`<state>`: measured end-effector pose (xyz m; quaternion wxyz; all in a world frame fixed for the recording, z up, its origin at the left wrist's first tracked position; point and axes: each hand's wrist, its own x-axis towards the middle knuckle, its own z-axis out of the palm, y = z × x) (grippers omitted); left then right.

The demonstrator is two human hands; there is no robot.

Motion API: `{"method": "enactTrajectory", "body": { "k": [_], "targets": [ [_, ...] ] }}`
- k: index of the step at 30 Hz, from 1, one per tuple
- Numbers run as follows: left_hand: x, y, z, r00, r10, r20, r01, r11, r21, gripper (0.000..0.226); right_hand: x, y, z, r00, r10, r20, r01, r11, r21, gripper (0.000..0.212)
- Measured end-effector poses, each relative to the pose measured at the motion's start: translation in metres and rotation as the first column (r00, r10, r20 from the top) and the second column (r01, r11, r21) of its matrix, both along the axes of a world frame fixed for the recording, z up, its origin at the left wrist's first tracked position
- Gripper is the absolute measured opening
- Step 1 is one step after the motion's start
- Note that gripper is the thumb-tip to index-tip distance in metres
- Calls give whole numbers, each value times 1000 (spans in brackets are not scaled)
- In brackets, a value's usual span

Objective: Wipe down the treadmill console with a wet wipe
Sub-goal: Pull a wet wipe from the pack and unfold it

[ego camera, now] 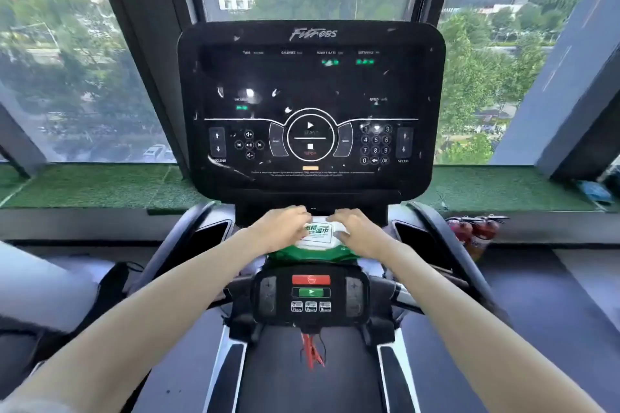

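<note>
- Both hands meet in the middle of the frame, just below centre, on a wet wipe pack.
- The left hand has its fingers curled over the pack's left side, holding it.
- The right hand is curled over the upper right of the pack, its fingertips bent down onto the white top. Whether they pinch a flap or only the wrapper is too blurred to tell.
- The pack is white on top with a green printed label and a green lower edge. It sits on the dark ledge between the big screen above and the small control panel below.
- That panel, lower centre, carries a red button above a green one, with three small keys under them. A red cord hangs from its underside over the belt.
- The treadmill console fills the centre and upper centre, upright and apart from both hands. Its black face shows white smears and specks, small green readouts, a round start and stop control, and a number pad on the right.
- Dark open pockets flank the pack on either side.
- A strip of green turf runs along the sill at mid-left and mid-right, beneath tall windows looking onto trees and buildings.
- Red fire extinguishers stand at the right, just below the sill.
</note>
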<state>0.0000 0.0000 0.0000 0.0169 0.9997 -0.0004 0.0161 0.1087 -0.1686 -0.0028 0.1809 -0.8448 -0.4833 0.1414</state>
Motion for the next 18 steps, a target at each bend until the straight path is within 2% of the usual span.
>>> {"method": "enactTrajectory", "body": {
  "k": [5,11,16,18],
  "targets": [
    [13,1,-19,992,52,-113,-55,998,-23,49,16,15,-18,996,41,-74,-43,999,-22,54],
    [13,6,-42,1000,-9,-6,9,1000,-22,51,15,19,-36,999,38,20,-37,999,-27,59],
    [10,11,-50,999,-43,4,43,999,-24,47,13,22,-40,999,-39,-26,39,999,-8,62],
    [11,11,-49,998,-54,28,55,998,-19,54,10,24,-41,998,-58,-21,57,998,-14,64]
  ]
}}
